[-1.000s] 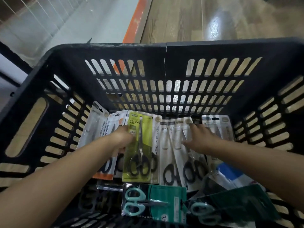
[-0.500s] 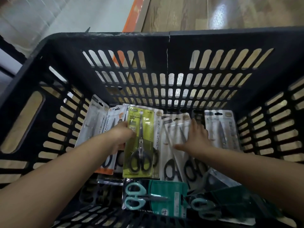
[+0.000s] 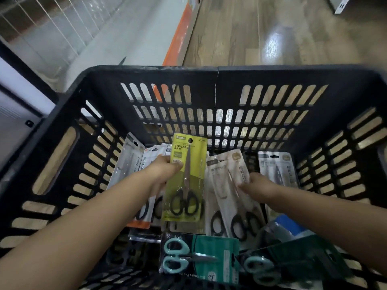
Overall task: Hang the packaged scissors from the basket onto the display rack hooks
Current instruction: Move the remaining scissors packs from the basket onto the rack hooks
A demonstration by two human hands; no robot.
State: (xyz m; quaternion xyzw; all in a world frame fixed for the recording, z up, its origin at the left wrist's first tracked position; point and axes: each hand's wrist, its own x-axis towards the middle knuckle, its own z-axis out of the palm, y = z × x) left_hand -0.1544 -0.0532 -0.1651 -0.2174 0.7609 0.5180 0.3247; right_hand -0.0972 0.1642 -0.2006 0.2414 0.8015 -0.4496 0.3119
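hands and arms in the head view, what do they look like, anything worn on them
Both are bare. The left hand and right hand show no gloves, and no rings or watch can be seen. Both forearms are uncovered right to the frame edges, with no sleeve, bracelet or marking in view. The fingertips are mostly hidden, so nails cannot be judged.

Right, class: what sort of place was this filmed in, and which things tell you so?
Probably a shop aisle during restocking: a black slotted basket full of carded retail goods such as the yellow scissors pack, and a white shelf unit beside a wood-look floor.
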